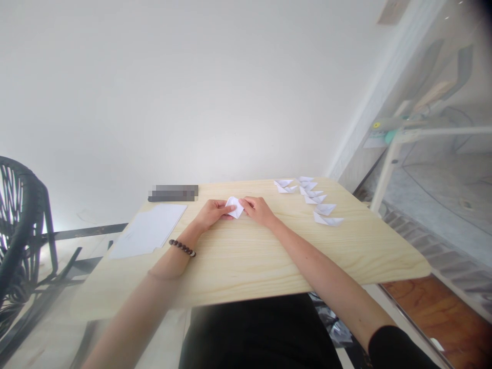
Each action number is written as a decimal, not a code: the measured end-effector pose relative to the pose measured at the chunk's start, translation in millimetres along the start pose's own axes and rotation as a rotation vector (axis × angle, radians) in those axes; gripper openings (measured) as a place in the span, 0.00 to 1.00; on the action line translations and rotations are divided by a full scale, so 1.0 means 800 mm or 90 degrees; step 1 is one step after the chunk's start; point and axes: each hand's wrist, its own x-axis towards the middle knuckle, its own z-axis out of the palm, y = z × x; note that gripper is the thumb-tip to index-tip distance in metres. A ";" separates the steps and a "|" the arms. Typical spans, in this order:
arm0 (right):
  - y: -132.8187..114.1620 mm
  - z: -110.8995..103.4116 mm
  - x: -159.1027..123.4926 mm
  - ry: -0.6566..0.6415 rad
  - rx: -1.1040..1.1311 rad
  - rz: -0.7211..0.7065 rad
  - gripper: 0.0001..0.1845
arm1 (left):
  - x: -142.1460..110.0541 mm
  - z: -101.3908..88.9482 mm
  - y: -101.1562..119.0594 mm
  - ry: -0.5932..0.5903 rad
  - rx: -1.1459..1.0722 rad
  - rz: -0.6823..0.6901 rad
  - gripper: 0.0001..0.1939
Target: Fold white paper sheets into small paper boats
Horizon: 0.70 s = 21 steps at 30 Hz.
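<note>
A small folded piece of white paper [234, 210] is held between my two hands above the middle of the wooden table [246, 266]. My left hand [213, 212] pinches its left side, the thumb lying across the front. At the upper right edge, the fingertips of my right hand [258, 209] close on the same paper. To the right stand several folded paper boats [313, 196], the nearest one [326, 215] a little apart from the others. On the left lies a stack of flat white sheets [148, 230].
Behind the sheets is a dark blurred-out object [172, 193] near the wall [230, 92]. A dark woven chair [26, 220] stands to the left of the table. On the right is a white metal frame [388, 169] beside a glass-like panel.
</note>
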 end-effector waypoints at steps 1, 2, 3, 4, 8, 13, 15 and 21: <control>0.000 0.000 0.000 0.000 -0.001 -0.002 0.22 | 0.000 0.001 0.000 0.006 0.005 0.001 0.22; 0.000 0.000 0.000 -0.001 0.000 -0.003 0.22 | 0.000 0.001 0.000 0.012 0.010 0.002 0.22; 0.000 0.000 0.000 -0.002 0.001 -0.002 0.22 | 0.000 0.002 0.001 0.016 0.014 0.001 0.22; 0.000 0.000 0.000 -0.002 0.003 0.001 0.22 | 0.000 0.002 0.001 0.019 0.016 0.000 0.22; 0.001 0.001 0.001 0.003 0.018 0.014 0.22 | -0.001 0.003 0.003 0.017 0.004 -0.001 0.22; 0.002 0.001 0.000 0.009 0.032 0.015 0.22 | -0.001 0.001 0.002 -0.013 0.030 -0.009 0.22; 0.003 0.001 0.001 0.008 0.032 0.012 0.22 | 0.000 0.001 0.001 -0.004 0.043 -0.013 0.21; 0.004 0.003 0.001 0.007 0.035 0.011 0.22 | 0.005 -0.001 -0.004 0.008 0.043 -0.008 0.18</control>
